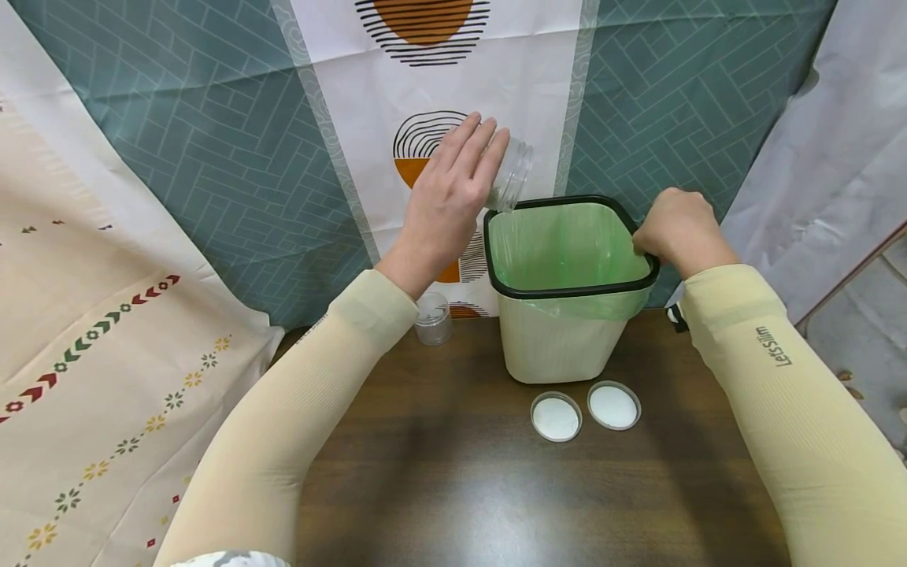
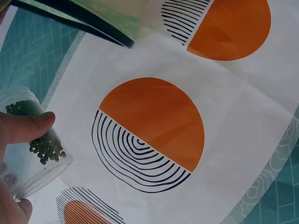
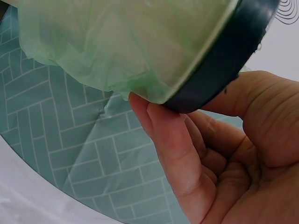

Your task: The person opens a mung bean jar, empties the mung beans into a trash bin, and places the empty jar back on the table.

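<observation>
On a dark wood tabletop [image 1: 425, 480], a pale bin [image 1: 553, 346] with black rim and green liner [image 1: 595, 244] is backed by a hung patterned cloth [image 1: 212, 118]. Two white-faced round lids [image 1: 556, 417] [image 1: 613, 405] are set before it; a second clear jar [image 1: 434, 321] is placed left of it, beside the left cuff.

A clear jar [image 1: 513, 175] is gripped, tilted, between thumb and fingers of the left hand [image 1: 453, 185], near the bin's back-left corner; contact with the rim cannot be told. Small dark pellets [image 2: 46, 148] are seen inside. The bin's right rim is pinched by thumb and fingers of the right hand [image 1: 686, 228].

The held jar is partly covered by the hand, the bin's floor is hidden, and a black-and-white item [image 1: 678, 319] by the right sleeve [image 1: 794, 378] cannot be identified. "Let'sSlim" is read on that sleeve; left-sleeve print is illegible.
</observation>
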`<state>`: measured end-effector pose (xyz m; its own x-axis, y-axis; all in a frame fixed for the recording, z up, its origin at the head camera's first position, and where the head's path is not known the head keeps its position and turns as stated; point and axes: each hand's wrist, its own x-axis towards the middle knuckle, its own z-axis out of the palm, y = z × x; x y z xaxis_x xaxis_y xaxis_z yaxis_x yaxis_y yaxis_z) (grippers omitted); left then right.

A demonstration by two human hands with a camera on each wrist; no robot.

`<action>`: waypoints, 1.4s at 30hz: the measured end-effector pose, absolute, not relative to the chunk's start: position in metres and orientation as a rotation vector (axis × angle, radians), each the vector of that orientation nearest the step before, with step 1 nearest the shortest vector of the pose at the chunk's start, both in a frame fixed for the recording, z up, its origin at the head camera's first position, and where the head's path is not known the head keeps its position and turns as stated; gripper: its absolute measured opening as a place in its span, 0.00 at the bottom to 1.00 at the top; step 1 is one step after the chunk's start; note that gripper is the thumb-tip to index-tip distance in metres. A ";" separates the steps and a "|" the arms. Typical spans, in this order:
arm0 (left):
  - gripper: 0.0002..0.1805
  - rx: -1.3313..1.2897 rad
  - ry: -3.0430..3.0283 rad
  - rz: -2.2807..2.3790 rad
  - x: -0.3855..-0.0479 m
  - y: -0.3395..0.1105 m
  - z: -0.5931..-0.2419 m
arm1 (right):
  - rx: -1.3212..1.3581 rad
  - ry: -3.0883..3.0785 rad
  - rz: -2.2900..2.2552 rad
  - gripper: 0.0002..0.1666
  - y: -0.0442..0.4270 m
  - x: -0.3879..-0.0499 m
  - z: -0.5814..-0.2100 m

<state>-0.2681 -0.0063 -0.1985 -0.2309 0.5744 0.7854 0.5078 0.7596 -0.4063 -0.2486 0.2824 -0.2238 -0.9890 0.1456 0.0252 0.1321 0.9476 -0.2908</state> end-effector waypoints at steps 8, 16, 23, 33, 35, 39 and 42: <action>0.24 -0.832 -1.888 0.105 -0.267 -0.005 -0.199 | -0.225 -3.060 0.461 0.09 0.282 -0.248 -0.224; 0.25 -0.850 -1.924 0.128 -0.268 -0.004 -0.198 | -0.230 -3.058 0.463 0.09 0.283 -0.247 -0.223; 0.25 -0.876 -1.944 0.145 -0.268 -0.004 -0.200 | -0.238 -3.069 0.454 0.10 0.282 -0.248 -0.223; 0.24 -0.905 -1.935 0.170 -0.269 -0.004 -0.201 | -0.232 -3.073 0.443 0.10 0.281 -0.249 -0.223; 0.24 -0.906 -1.934 0.173 -0.269 -0.004 -0.201 | -0.231 -3.073 0.441 0.10 0.281 -0.249 -0.223; 0.24 -0.912 -1.929 0.172 -0.270 -0.004 -0.202 | -0.235 -3.072 0.440 0.09 0.281 -0.249 -0.224; 0.24 -0.917 -1.921 0.176 -0.270 -0.004 -0.202 | -0.237 -3.072 0.437 0.10 0.281 -0.249 -0.224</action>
<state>-0.2696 -0.0036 -0.2016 -0.2527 0.6625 0.7051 0.5232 0.7066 -0.4764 -0.2485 0.2810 -0.2236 -0.9880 0.1545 0.0076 0.1463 0.9490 -0.2792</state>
